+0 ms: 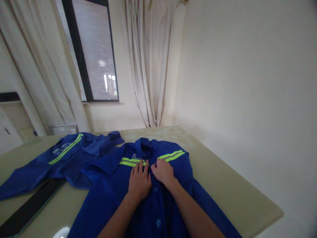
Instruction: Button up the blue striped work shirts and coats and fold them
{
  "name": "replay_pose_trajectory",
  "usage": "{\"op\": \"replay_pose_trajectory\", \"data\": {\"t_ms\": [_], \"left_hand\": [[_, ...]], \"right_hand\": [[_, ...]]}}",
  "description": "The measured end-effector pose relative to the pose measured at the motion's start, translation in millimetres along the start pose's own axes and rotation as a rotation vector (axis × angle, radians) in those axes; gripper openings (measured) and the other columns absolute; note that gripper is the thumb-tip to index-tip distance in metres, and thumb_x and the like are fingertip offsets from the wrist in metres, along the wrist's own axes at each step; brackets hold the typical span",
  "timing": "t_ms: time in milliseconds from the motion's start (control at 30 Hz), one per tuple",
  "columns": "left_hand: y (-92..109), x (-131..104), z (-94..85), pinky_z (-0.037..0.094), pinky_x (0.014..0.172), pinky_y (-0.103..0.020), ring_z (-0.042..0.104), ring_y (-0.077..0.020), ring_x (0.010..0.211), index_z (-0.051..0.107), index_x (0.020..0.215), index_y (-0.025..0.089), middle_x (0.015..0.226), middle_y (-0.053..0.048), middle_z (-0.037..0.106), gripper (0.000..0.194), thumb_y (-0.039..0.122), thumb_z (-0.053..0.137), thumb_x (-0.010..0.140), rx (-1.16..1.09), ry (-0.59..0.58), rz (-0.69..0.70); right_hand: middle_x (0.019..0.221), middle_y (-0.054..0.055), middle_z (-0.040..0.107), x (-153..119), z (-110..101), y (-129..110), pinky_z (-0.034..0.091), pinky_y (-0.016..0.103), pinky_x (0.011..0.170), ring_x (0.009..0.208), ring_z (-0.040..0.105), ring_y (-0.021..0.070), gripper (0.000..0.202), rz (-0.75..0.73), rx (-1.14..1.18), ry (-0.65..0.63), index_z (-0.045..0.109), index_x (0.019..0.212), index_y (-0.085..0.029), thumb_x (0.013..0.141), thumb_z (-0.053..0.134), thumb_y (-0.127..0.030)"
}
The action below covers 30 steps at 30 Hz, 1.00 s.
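Observation:
A blue work jacket (173,145) with yellow-green reflective stripes lies front side up before me, its collar pointing away. Flat on the chest, just left of the front opening, rests my left hand (140,180), fingers stretched out over the stripe. My right hand (163,172) is closed at the front edge of the jacket, thumb and fingers pinching the placket level with the stripe. Below the hands, buttons (158,223) run down the front. White lettering (135,156) shows on the left chest. Exactly what lies between my right fingertips is hidden.
Another blue garment (74,158) with a reflective stripe lies to the left, touching the jacket. A long black panel (34,205) sits under its edge. The table (223,181) has a pale green cover and borders a white wall (247,82). Curtains (151,59) hang behind.

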<state>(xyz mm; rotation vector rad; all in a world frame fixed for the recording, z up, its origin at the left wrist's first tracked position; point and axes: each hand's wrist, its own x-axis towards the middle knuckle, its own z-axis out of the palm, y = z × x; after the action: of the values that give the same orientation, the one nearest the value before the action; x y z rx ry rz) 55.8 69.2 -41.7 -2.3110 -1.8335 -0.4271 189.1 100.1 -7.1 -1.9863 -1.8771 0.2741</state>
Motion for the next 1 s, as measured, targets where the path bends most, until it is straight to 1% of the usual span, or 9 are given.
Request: {"op": "replay_pose_trajectory", "data": {"t_ms": [100, 233, 367, 533, 600, 667, 767, 867, 1000], "left_hand": [[6, -30, -13.5, 0.04, 0.111, -0.052, 0.048, -0.0374, 0.138, 0.047, 0.152, 0.015, 0.153, -0.019, 0.051, 0.059, 0.028, 0.046, 0.095, 0.013, -0.024, 0.058], [-3, -40, -31.7, 0.046, 0.103, -0.048, 0.057, -0.034, 0.126, 0.052, 0.146, 0.015, 0.143, -0.017, 0.06, 0.056, 0.022, 0.046, 0.091, -0.008, -0.086, 0.067], [-23, -3, -42.3, 0.051, 0.092, -0.039, 0.068, -0.0276, 0.11, 0.063, 0.128, 0.019, 0.125, -0.013, 0.071, 0.039, 0.018, 0.04, 0.097, -0.054, -0.18, -0.065], [-24, 43, -23.3, 0.052, 0.076, -0.037, 0.073, -0.0294, 0.094, 0.063, 0.119, 0.021, 0.104, -0.012, 0.075, 0.03, 0.04, 0.047, 0.101, -0.09, -0.198, -0.172], [-18, 49, -11.5, 0.051, 0.079, -0.034, 0.071, -0.0261, 0.098, 0.063, 0.116, 0.024, 0.106, -0.009, 0.074, 0.027, 0.04, 0.047, 0.101, -0.132, -0.146, -0.136], [-15, 52, -1.9, 0.049, 0.086, -0.034, 0.066, -0.0237, 0.107, 0.065, 0.111, 0.028, 0.112, -0.005, 0.071, 0.02, 0.035, 0.05, 0.1, -0.183, -0.082, -0.014], [-17, 57, 5.8, 0.046, 0.091, -0.036, 0.06, -0.0235, 0.115, 0.068, 0.113, 0.032, 0.121, -0.002, 0.068, 0.022, 0.028, 0.054, 0.096, -0.246, -0.079, 0.117], [-19, 72, 8.4, 0.046, 0.087, -0.035, 0.061, -0.0231, 0.113, 0.069, 0.112, 0.033, 0.121, -0.002, 0.068, 0.023, 0.03, 0.052, 0.097, -0.295, -0.128, 0.041], [-17, 92, 10.7, 0.046, 0.082, -0.037, 0.064, -0.0254, 0.105, 0.07, 0.106, 0.03, 0.11, -0.004, 0.07, 0.021, 0.033, 0.052, 0.097, -0.305, -0.107, -0.066]], "right_hand": [[0.111, 0.019, 0.069, 4, -1, -10, 0.051, 0.041, 0.079, 0.099, 0.07, 0.0346, 0.044, -0.032, -0.076, 0.013, 0.071, 0.106, -0.016, 0.088, 0.061, -0.055], [0.116, 0.013, 0.067, 9, 19, -10, 0.049, 0.035, 0.078, 0.095, 0.07, 0.0273, 0.024, -0.079, 0.111, 0.078, 0.07, 0.107, -0.02, 0.089, 0.061, -0.032], [0.099, 0.007, 0.073, 15, 28, 5, 0.046, 0.029, 0.08, 0.093, 0.068, 0.0224, 0.016, -0.093, 0.431, 0.09, 0.074, 0.089, -0.021, 0.088, 0.059, -0.025], [0.076, 0.0, 0.072, 21, 19, 25, 0.044, 0.024, 0.067, 0.074, 0.065, 0.0173, 0.026, -0.121, 0.548, 0.107, 0.073, 0.082, -0.02, 0.093, 0.054, -0.033], [0.074, 0.0, 0.071, 22, 20, 29, 0.043, 0.024, 0.064, 0.071, 0.064, 0.0171, 0.028, -0.113, 0.601, 0.146, 0.072, 0.081, -0.02, 0.094, 0.053, -0.035], [0.073, 0.001, 0.07, 23, 25, 31, 0.044, 0.025, 0.064, 0.069, 0.063, 0.0173, 0.028, -0.105, 0.657, 0.198, 0.071, 0.079, -0.019, 0.094, 0.054, -0.037], [0.076, 0.002, 0.071, 27, 32, 31, 0.046, 0.027, 0.068, 0.072, 0.063, 0.018, 0.019, -0.132, 0.656, 0.252, 0.07, 0.078, -0.02, 0.088, 0.064, -0.035], [0.083, 0.003, 0.072, 36, 34, 29, 0.048, 0.027, 0.075, 0.078, 0.064, 0.0185, 0.007, -0.181, 0.568, 0.251, 0.071, 0.081, -0.02, 0.083, 0.069, -0.027], [0.086, 0.003, 0.071, 51, 31, 27, 0.047, 0.027, 0.077, 0.081, 0.065, 0.0186, 0.005, -0.204, 0.49, 0.226, 0.072, 0.084, -0.02, 0.082, 0.067, -0.018]]}}
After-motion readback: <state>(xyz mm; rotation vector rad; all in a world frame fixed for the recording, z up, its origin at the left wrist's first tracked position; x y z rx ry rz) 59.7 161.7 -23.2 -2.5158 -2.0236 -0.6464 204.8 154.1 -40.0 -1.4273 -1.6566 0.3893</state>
